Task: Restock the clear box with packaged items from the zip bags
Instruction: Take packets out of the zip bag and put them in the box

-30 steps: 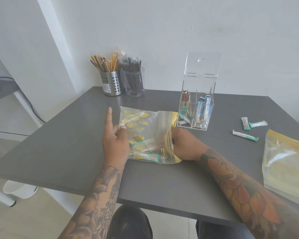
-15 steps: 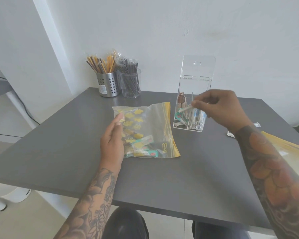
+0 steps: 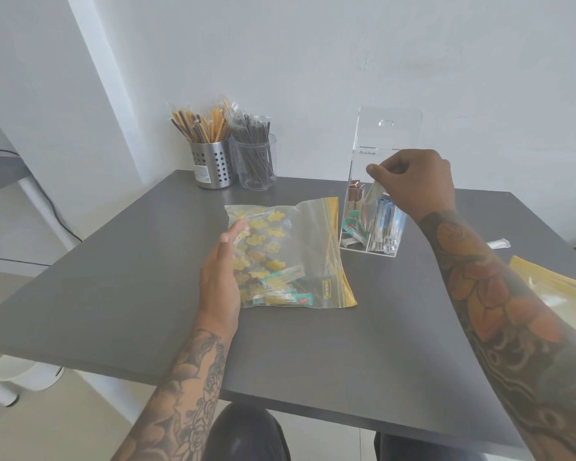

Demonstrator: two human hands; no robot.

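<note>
The box (image 3: 373, 207) is standing open on the desk (image 3: 147, 277), just right of the bag (image 3: 290, 254). The right hand (image 3: 413, 184) is pinching a packet (image 3: 374, 192) at the box's mouth, so this looks like the drop-in step. The left hand (image 3: 222, 274) is resting flat and relaxed on the bag. Next, probably: letting go, then reaching into the bag for another packet.

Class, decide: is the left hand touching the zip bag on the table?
Touching. The head view shows the left hand resting on the zip bag, fingers overlapping its left edge.
</note>
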